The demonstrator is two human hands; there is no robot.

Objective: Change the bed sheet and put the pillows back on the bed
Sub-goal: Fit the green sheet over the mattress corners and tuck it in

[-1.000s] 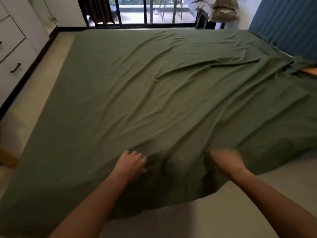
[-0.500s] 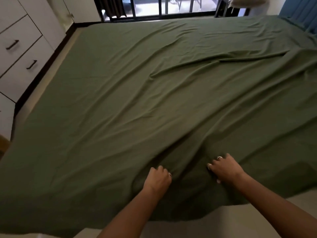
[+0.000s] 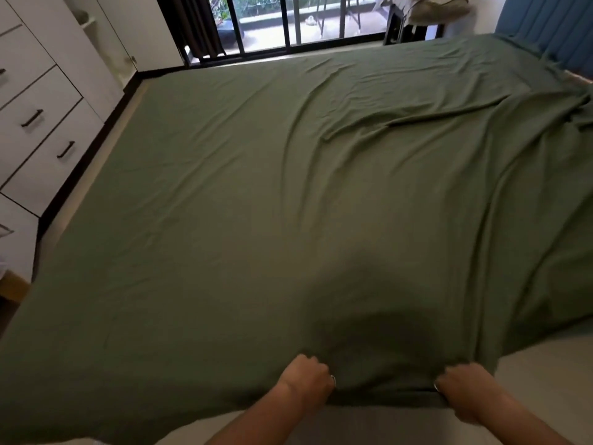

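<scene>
both hands, left hand (image 3: 306,379) and right hand (image 3: 462,385), had drawn back to the near edge, fists bunching the green sheet (image 3: 288,203), which now lay flatter across the bed, pillows yet to return.

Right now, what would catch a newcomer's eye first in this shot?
The green sheet fills nearly the whole view, spread over the bed with long creases running toward the far right corner. At the bottom edge, the left hand and right hand each grip the near hem, and bare mattress shows beside them at lower right. White drawers line the left wall, and a barred window sits beyond the bed.
</scene>
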